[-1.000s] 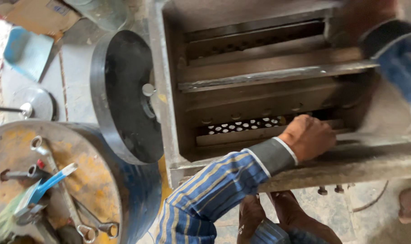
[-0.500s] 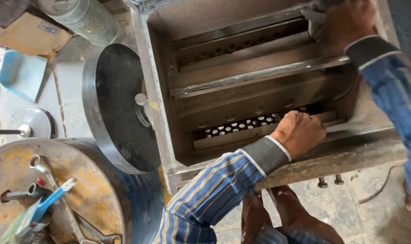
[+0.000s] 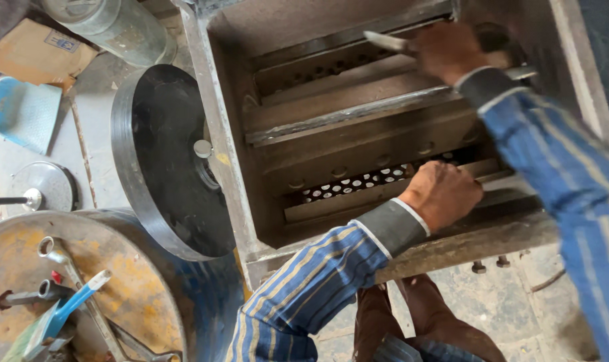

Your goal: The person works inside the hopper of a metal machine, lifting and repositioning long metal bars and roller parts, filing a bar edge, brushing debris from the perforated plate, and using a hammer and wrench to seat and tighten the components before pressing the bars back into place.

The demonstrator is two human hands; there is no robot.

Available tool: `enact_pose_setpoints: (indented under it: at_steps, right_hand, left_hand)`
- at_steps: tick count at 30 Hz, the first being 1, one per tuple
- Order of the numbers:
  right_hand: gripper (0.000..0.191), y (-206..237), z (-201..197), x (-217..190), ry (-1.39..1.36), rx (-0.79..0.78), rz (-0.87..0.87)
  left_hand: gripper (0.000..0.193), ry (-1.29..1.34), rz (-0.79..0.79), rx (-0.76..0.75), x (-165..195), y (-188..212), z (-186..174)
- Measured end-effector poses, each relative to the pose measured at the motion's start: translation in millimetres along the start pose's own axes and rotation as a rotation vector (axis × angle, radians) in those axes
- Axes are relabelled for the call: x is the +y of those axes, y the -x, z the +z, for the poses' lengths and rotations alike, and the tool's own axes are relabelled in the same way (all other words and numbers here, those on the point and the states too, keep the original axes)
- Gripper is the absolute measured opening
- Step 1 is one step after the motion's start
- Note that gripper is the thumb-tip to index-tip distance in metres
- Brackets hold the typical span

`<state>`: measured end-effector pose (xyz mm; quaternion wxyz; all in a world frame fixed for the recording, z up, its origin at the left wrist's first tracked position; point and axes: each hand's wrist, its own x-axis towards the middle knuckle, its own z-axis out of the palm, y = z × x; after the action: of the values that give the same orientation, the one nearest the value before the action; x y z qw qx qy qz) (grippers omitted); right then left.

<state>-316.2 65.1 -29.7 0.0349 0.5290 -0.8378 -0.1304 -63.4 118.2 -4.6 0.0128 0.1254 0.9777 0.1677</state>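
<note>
- Left hand (image 3: 442,194) is gripping a rotor blade bar (image 3: 358,110) inside the open grinder housing (image 3: 217,134), fist closed.
- Right hand (image 3: 448,50) is holding a wrench (image 3: 388,41) on a far-side bolt; next it probably needs steady turning.

Inside the metal housing (image 3: 358,134), angled bars (image 3: 358,114) crowd the opening; narrow gaps between them admit fingers only.

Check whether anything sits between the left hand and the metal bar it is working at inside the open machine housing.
Nothing visible does. The left hand rests closed directly against the lower bar beside the perforated plate. The right hand grips a tool higher up, clear of that spot.
</note>
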Motion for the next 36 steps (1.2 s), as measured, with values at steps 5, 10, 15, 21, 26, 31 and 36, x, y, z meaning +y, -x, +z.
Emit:
enact_pose_setpoints:
  at_steps: [5,10,15,21,26,31,36]
  right_hand:
    - [0.025,11,-2,1,-0.053,-0.011,0.049]
    - [0.019,36,-1,31,0.025,0.045,0.184]
    - [0.018,20,4,19,-0.042,0.096,0.039]
    - [0.02,19,8,22,-0.009,0.115,0.047]
    - [0.022,23,13,36,0.096,0.165,0.167]
    - [0.02,20,8,34,-0.024,0.207,-0.061]
    - [0.02,29,3,40,0.058,0.156,0.019]
  left_hand:
    - [0.017,-0.029,-0.002,0.045,0,1,-2]
    - [0.017,-0.033,0.003,0.052,3,0,0]
    - [0.017,-0.085,0.003,0.141,5,1,8]
    - [0.016,-0.048,-0.015,0.168,6,2,11]
    - [0.015,-0.074,-0.027,0.162,5,3,13]
    - [0.016,0.005,-0.009,0.12,0,0,11]
    - [0.014,-0.01,-0.03,0.121,1,0,4]
